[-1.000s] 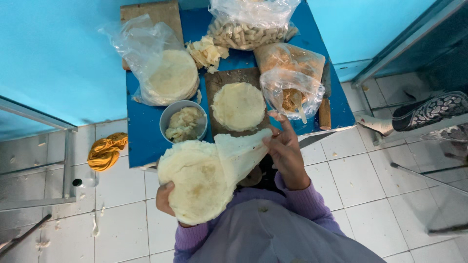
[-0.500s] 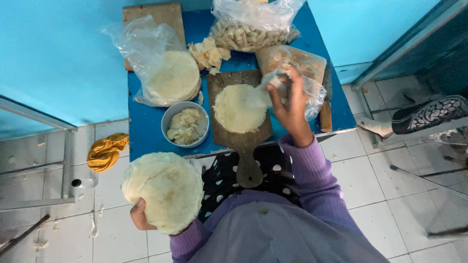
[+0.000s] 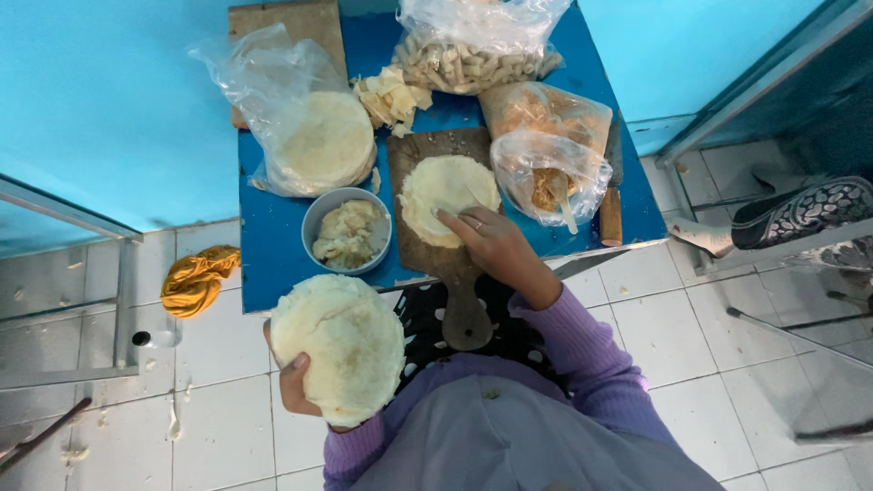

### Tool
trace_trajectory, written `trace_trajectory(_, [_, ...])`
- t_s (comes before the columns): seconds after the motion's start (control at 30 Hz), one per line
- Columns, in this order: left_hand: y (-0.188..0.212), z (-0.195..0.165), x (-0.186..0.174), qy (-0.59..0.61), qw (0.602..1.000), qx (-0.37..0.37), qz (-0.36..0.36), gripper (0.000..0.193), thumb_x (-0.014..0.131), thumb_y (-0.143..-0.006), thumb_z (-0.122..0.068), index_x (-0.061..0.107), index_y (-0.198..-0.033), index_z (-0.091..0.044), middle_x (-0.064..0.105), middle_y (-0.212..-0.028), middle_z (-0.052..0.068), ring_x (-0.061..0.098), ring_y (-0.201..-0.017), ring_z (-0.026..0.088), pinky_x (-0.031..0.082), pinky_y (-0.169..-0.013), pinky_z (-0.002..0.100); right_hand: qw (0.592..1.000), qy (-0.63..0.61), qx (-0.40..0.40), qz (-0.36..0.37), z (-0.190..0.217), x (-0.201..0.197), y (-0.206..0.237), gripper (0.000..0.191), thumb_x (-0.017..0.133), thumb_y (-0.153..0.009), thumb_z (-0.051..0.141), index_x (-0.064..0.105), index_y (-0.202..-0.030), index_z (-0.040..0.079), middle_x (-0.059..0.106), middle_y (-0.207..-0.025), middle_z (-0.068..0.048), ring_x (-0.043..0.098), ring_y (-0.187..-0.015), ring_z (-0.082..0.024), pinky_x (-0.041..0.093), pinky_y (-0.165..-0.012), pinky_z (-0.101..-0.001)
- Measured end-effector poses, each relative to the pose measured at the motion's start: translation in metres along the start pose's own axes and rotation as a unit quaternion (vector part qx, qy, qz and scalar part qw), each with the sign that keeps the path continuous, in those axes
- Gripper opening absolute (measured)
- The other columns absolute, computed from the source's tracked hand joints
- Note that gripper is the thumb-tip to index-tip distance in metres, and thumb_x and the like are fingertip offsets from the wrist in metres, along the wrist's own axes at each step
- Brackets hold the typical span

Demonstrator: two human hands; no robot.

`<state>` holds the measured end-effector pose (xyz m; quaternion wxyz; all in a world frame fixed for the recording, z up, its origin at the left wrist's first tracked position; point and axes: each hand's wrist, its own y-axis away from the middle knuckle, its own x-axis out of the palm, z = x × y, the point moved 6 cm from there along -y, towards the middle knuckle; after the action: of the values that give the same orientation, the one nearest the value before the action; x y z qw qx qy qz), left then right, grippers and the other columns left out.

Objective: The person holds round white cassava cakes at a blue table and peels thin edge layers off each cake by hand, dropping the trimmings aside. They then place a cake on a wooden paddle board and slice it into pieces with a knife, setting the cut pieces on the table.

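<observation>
**Sheet down on the board, stack held aside**

Since half a second ago our right hand has dropped from the plastic bags to the near edge of the round dough sheet on the wooden board; the sheet it carried then now lies flat there. The fingers rest loosely spread on the sheet's rim, pressing, not pinching. Our left hand has lifted slightly and cups the stack of round sheets from below, thumb curled over its edge, held off the table's near corner. We judge 1 sheet is laid and ready for work. Just left of the board sits a grey bowl of pale filling. Beyond lie 3 bags on the blue table.
</observation>
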<state>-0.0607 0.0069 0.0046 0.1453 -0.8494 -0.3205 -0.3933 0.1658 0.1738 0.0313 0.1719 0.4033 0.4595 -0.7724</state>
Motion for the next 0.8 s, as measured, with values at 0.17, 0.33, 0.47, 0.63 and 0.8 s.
trace_trajectory(0.17, [0.003, 0.023, 0.007, -0.064, 0.996, 0.001, 0.059, 0.050, 0.062, -0.086, -0.020, 0.051, -0.130, 0.000, 0.060, -0.118, 0.020, 0.063, -0.111, 0.034, 0.055, -0.096, 0.047, 0.999, -0.035, 0.026, -0.017, 0.009, -0.016, 0.007, 0.062, 0.068, -0.081, -0.006, 0.057, -0.140, 0.005, 0.070, -0.116, -0.015, 0.068, -0.111, -0.034, 0.055, -0.092, -0.0437])
trace_trajectory(0.33, [0.007, 0.058, 0.028, -0.149, 0.974, 0.033, 0.170, 0.040, 0.067, -0.093, -0.008, 0.051, -0.128, 0.000, 0.060, -0.113, 0.016, 0.061, -0.108, 0.026, 0.054, -0.095, 0.039, 0.934, -0.335, 0.037, -0.118, 0.056, -0.047, 0.044, 0.055, 0.080, -0.093, 0.004, 0.050, -0.139, 0.007, 0.069, -0.130, -0.014, 0.071, -0.121, -0.029, 0.057, -0.105, -0.0413])
trace_trajectory(0.47, [0.009, 0.083, 0.058, -0.245, 0.936, 0.046, 0.249, 0.038, 0.068, -0.099, 0.001, 0.050, -0.133, 0.000, 0.054, -0.125, 0.011, 0.053, -0.122, 0.018, 0.043, -0.107, 0.030, 0.955, -0.261, 0.035, -0.136, 0.081, -0.050, 0.055, 0.073, 0.093, -0.075, 0.014, 0.051, -0.134, 0.003, 0.069, -0.123, -0.017, 0.071, -0.107, -0.029, 0.060, -0.089, -0.0384])
trace_trajectory(0.63, [0.007, 0.094, 0.080, -0.177, 0.935, -0.062, 0.302, 0.046, 0.068, -0.094, -0.001, 0.048, -0.136, 0.000, 0.055, -0.131, 0.011, 0.057, -0.120, 0.016, 0.049, -0.093, 0.027, 0.910, -0.331, 0.155, -0.197, 0.062, -0.036, 0.057, 0.060, 0.082, -0.086, -0.005, 0.051, -0.137, 0.002, 0.068, -0.119, -0.017, 0.073, -0.109, -0.025, 0.065, -0.086, -0.0354])
trace_trajectory(0.8, [0.012, 0.091, 0.080, -0.128, 0.939, -0.080, 0.309, 0.047, 0.067, -0.097, 0.001, 0.047, -0.140, 0.002, 0.054, -0.135, 0.012, 0.056, -0.123, 0.017, 0.049, -0.102, 0.028, 0.899, -0.322, 0.188, -0.229, 0.053, -0.025, 0.074, 0.053, 0.071, -0.093, -0.013, 0.049, -0.138, 0.001, 0.068, -0.120, -0.016, 0.074, -0.109, -0.021, 0.066, -0.085, -0.0327])
